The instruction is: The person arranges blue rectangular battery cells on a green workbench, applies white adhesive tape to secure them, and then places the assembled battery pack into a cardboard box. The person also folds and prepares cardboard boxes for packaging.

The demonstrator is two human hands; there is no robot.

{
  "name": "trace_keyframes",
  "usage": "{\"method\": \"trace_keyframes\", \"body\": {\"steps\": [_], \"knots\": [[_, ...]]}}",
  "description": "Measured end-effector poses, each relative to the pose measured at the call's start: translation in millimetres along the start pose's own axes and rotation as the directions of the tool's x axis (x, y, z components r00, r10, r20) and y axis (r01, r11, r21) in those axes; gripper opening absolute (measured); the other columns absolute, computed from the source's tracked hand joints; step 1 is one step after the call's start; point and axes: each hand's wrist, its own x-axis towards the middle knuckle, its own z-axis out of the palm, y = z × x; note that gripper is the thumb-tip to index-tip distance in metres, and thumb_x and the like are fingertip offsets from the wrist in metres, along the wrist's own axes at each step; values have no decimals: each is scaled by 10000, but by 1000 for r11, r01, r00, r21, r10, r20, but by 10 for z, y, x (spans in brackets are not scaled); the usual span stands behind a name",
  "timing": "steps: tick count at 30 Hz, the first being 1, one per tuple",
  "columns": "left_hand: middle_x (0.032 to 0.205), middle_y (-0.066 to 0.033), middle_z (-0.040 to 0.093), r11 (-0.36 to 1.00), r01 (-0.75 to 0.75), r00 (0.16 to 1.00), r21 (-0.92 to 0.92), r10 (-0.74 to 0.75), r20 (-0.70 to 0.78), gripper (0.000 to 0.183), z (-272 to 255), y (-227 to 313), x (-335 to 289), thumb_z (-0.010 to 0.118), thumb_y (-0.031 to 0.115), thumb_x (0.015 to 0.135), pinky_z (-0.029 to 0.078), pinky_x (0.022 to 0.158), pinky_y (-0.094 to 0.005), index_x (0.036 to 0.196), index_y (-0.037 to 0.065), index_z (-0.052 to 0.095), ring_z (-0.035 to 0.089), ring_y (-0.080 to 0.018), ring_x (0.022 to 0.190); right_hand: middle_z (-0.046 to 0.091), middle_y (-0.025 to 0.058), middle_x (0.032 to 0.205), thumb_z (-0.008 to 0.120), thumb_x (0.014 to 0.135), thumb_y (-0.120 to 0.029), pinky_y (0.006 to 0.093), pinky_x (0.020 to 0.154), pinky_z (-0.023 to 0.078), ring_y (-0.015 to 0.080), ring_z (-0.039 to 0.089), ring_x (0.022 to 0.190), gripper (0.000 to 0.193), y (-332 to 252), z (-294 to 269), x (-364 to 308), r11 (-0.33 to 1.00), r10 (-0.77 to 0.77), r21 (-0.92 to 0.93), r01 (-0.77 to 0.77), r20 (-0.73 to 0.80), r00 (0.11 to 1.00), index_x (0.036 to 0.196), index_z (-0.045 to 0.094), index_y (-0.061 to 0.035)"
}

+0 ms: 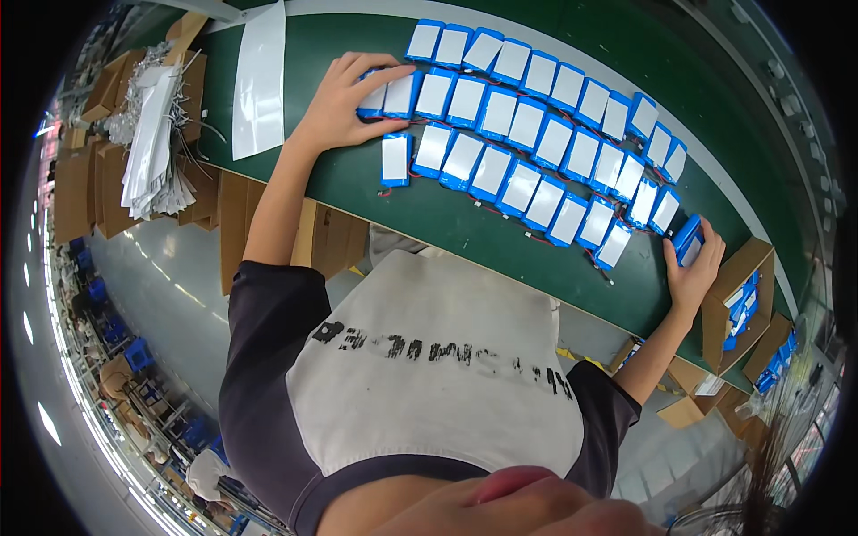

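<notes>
Three curved rows of flat blue battery packs [499,113], each with a white face and thin red leads, lie on the green table [331,183]. My left hand [340,107] is at the left end of the middle row. Its index finger lies along the top edge and its thumb along the bottom edge of the end packs [399,96], with the fingers partly covering the outermost one. Past the right end of the rows, my right hand [697,272] grips a single battery pack [687,238] between thumb and fingers, tilted on its edge.
A cardboard box [712,329] with more blue packs stands right of my right hand, another beyond it. At the left, a long white sheet [260,85] lies on the table. Beside it, cardboard boxes [100,179] hold white strips [152,134].
</notes>
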Motion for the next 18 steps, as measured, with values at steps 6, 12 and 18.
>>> {"method": "trace_keyframes", "body": {"steps": [6,12,18], "knots": [[1377,-53,672,1000,20,1000,10,-20,-17,743,-96,55,-121,914,410,746,455,1086,-408,1407,170,676,587,-276,1245,654,143,1344,909,753,-336,444,1016,478,372,597,1184,733,-175,-103,122,988,-136,-69,137,15,991,1366,612,-66],[1392,-155,628,990,111,979,-91,-124,-159,794,-59,48,-156,931,306,735,507,1056,-431,1440,81,642,615,-376,1238,670,164,1293,921,747,-259,426,1015,497,361,631,1145,680,-72,-7,-4,999,-10,36,11,-38,999,1332,642,-55],[1371,-181,631,875,124,818,-467,-357,-451,819,-123,502,-112,877,356,786,511,1036,-386,1472,2,602,628,-306,1248,665,176,1239,621,987,-548,447,971,541,327,660,1086,674,-643,118,-83,255,680,966,-44,-147,718,1478,560,-91]]}}
